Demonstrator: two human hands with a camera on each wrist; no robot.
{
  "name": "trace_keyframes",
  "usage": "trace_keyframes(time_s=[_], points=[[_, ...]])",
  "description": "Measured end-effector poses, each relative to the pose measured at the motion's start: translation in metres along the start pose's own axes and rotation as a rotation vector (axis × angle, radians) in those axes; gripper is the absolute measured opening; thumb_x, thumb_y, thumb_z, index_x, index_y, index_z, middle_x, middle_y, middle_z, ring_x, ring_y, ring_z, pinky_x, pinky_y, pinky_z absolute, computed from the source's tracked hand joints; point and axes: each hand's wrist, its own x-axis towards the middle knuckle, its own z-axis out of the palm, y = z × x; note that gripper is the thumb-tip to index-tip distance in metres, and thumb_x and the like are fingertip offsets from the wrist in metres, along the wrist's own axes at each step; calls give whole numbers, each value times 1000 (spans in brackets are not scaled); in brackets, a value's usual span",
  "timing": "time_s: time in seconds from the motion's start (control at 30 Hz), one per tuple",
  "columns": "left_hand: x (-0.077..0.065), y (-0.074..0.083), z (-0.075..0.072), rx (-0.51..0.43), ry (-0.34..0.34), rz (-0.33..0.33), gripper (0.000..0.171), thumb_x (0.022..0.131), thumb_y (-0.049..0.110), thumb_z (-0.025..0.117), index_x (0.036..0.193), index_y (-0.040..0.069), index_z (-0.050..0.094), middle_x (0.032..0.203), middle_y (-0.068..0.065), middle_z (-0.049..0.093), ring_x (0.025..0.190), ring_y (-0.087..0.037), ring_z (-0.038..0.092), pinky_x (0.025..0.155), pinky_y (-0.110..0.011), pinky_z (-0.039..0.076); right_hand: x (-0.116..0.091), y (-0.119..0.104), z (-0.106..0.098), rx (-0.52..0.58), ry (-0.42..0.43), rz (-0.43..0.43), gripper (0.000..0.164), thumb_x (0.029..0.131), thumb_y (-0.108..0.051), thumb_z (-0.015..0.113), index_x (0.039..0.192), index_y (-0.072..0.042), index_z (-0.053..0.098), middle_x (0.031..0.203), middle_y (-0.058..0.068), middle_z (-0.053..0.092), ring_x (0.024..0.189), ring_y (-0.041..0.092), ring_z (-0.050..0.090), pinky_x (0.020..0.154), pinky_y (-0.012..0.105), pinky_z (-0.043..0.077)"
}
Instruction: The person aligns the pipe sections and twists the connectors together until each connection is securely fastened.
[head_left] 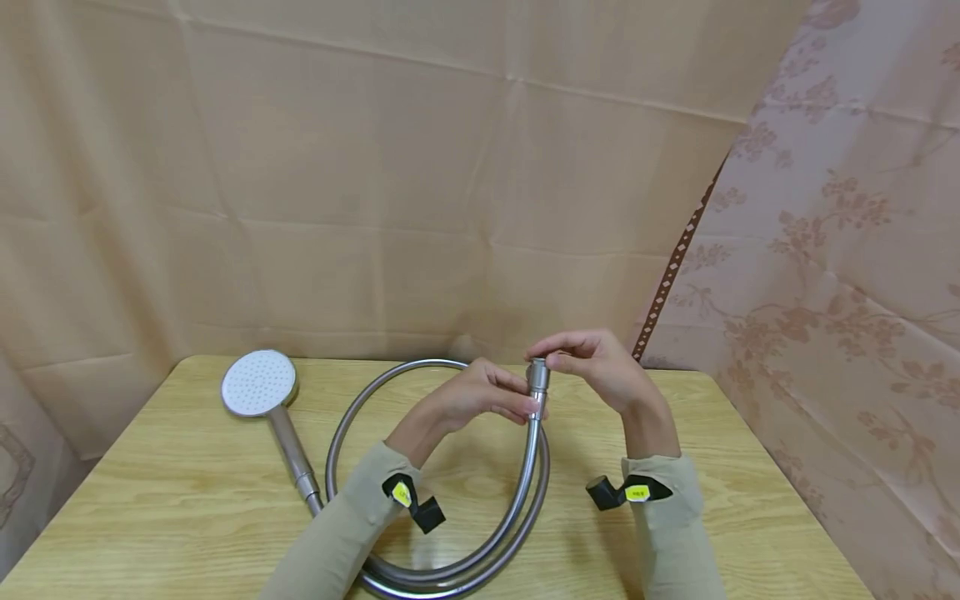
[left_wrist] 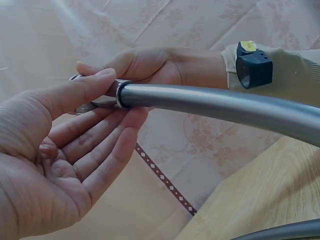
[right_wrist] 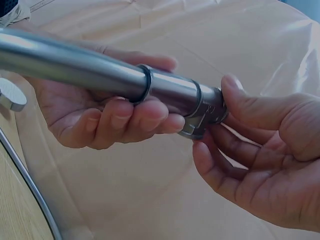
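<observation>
A metal shower hose (head_left: 525,467) rises off the table to its end fitting (head_left: 537,379), held nearly upright in the head view. My left hand (head_left: 480,392) pinches the smooth collar (right_wrist: 172,92) of the hose, thumb on one side and fingers underneath. At the tip, my right hand (head_left: 596,367) grips the metal connector (right_wrist: 205,112) between thumb and fingers. In the left wrist view the left thumb and the right hand (left_wrist: 145,65) partly hide that connector. A handheld shower head (head_left: 258,383) with a white spray face lies at the left, attached to the hose.
The hose loops (head_left: 442,575) lie across the middle of the wooden table (head_left: 187,500). A beige cloth (head_left: 360,208) hangs behind the far table edge. On the right hangs a floral cloth (head_left: 847,250). Each wrist bears a small black camera (head_left: 603,493).
</observation>
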Motion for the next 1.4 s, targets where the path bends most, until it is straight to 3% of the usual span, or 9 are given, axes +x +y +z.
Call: trace_keyframes(time_s=[0.1, 0.37, 0.53, 0.67, 0.87, 1.03, 1.4], points=[[0, 0, -1, -10, -61, 24, 37, 93, 6, 71, 121, -17, 64, 96, 0, 80, 94, -14, 74, 86, -35, 61, -1, 2, -2, 4, -44, -34, 21, 100, -3, 61, 115, -3, 75, 110, -2, 77, 107, 13, 70, 96, 29, 54], [0, -2, -3, -31, -199, 93, 43, 98, 10, 68, 127, -19, 59, 109, -2, 77, 104, -15, 73, 93, -39, 60, 1, 8, -4, 91, -176, -134, 28, 104, -3, 54, 123, -10, 73, 121, 0, 75, 113, 13, 69, 98, 28, 54], [0, 0, -3, -33, -233, 92, 47, 99, 13, 67, 131, -20, 55, 123, -16, 73, 107, -13, 72, 96, -39, 59, 2, 8, -3, 117, -182, -144, 25, 103, -8, 57, 121, -13, 74, 120, 1, 75, 111, 13, 70, 95, 27, 56], [0, 2, -2, -26, -218, 83, 41, 100, 8, 64, 131, -18, 57, 124, -22, 71, 107, -14, 72, 95, -40, 59, 2, 7, -3, 123, -154, -133, 24, 102, -7, 58, 119, -13, 75, 116, 1, 76, 106, 12, 71, 92, 26, 57], [-1, 6, 1, 6, -145, 66, 38, 98, 8, 66, 128, -15, 61, 107, -1, 78, 102, -16, 74, 92, -40, 60, 3, 8, -3, 120, -114, -113, 25, 101, 0, 58, 115, -12, 75, 111, 2, 77, 103, 12, 71, 91, 27, 57], [-1, 5, 2, 34, -75, 78, 34, 95, 8, 70, 120, -14, 67, 97, 0, 79, 96, -16, 74, 90, -45, 60, 3, 9, -2, 122, -94, -112, 23, 100, -1, 60, 114, -10, 76, 109, 1, 78, 101, 12, 72, 88, 27, 58], [1, 4, 4, 58, 10, 25, 31, 90, 5, 73, 115, -14, 69, 89, 4, 79, 89, -12, 73, 84, -35, 61, 5, 11, -2, 132, -94, -105, 21, 99, -7, 63, 112, -15, 77, 106, 0, 78, 96, 10, 72, 80, 25, 59]])
